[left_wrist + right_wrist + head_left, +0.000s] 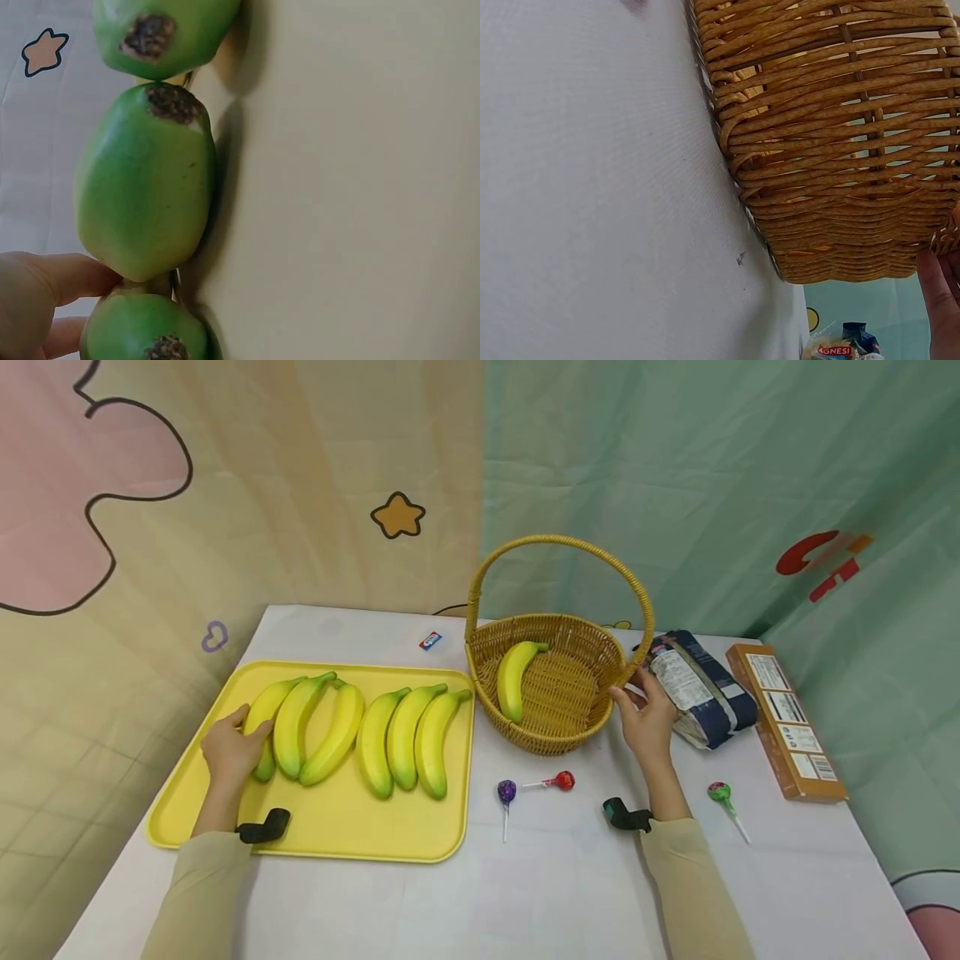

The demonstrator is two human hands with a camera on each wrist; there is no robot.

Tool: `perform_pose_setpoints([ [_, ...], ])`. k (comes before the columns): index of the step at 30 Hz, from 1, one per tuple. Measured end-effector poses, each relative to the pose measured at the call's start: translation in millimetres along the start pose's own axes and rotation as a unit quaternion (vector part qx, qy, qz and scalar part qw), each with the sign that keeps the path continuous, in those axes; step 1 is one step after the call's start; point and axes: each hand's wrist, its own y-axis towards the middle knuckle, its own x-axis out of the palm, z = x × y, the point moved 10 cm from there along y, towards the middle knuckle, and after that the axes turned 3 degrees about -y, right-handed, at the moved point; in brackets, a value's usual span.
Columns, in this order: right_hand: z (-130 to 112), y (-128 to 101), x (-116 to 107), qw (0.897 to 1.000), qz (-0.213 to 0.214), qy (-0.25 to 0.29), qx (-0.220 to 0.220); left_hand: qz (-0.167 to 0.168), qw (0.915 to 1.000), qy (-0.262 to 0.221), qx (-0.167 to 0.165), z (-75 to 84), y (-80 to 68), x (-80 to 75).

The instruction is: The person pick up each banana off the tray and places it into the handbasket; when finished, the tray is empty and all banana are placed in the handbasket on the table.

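Note:
At the left end of the yellow tray (pixel 352 831), my left hand (pixel 234 745) grips the leftmost banana (pixel 270 703) across its middle, thumb on the side toward its neighbour. Several more bananas (pixel 298 720) lie beside it in a row; the left wrist view shows their green, dark-tipped ends close up, with the nearest banana (pixel 146 187) in the middle. My right hand (pixel 647 714) holds the rim of the wicker basket (pixel 551 745) at the foot of its tall handle. One banana (pixel 513 681) rests inside the basket, on its left side.
Right of the basket lie a dark blue package (pixel 701 689) and a long brown box (pixel 787 722). In front are a purple lollipop (pixel 507 792), a red lollipop (pixel 562 781) and, further right, a green lollipop (pixel 720 792). A small wrapped sweet (pixel 431 641) sits behind the tray.

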Motion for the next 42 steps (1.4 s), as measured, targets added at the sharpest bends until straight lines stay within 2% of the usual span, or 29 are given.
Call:
perform_pose_setpoints([
  [4, 2, 0, 0, 1.0, 0.001, 0.008, -0.005, 0.035, 0.9994, -0.008, -0.003, 0.1, -1.3, -9.1],
  [9, 1, 0, 1, 1.0, -0.005, 0.01, -0.004, 0.109, 0.9936, -0.032, -0.006, 8.9, -5.9, -27.4],
  [12, 2, 0, 1, 1.0, -0.004, 0.003, -0.005, 0.14, 0.9884, -0.058, 0.005, 24.5, -11.9, -31.7],
  [16, 5, 2, 0, 1.0, 0.001, -0.012, -0.002, 0.142, 0.9842, -0.098, 0.04, 61.1, -25.3, -22.5],
  [20, 8, 2, 0, 1.0, 0.004, -0.017, 0.002, 0.099, 0.9803, -0.125, 0.117, 115.9, -43.9, 7.2],
  [23, 8, 2, -1, 1.0, 0.007, -0.018, -0.002, 0.049, 0.9714, -0.136, 0.188, 163.4, -62.6, 38.4],
  [27, 4, 2, -1, 1.0, 0.01, -0.009, -0.012, -0.014, 0.9528, -0.166, 0.254, 223.6, -88.2, 80.0],
  [31, 1, 2, -1, 1.0, 0.008, -0.003, -0.019, -0.05, 0.9334, -0.187, 0.302, 274.9, -105.6, 117.8],
  [33, 0, 1, 1, 1.0, 0.004, -0.002, -0.022, -0.06, 0.9277, -0.187, 0.317, 293.6, -110.0, 135.4],
  [35, 0, 1, 2, 1.0, 0.002, -0.001, -0.024, -0.068, 0.9275, -0.178, 0.322, 307.0, -111.3, 152.5],
  [38, 0, 1, 2, 1.0, 0.0, 0.002, -0.026, -0.08, 0.9318, -0.161, 0.315, 320.0, -109.7, 175.9],
  [42, 1, 1, 0, 1.0, 0.003, -0.005, -0.026, -0.082, 0.9415, -0.126, 0.301, 328.4, -102.8, 202.7],
])
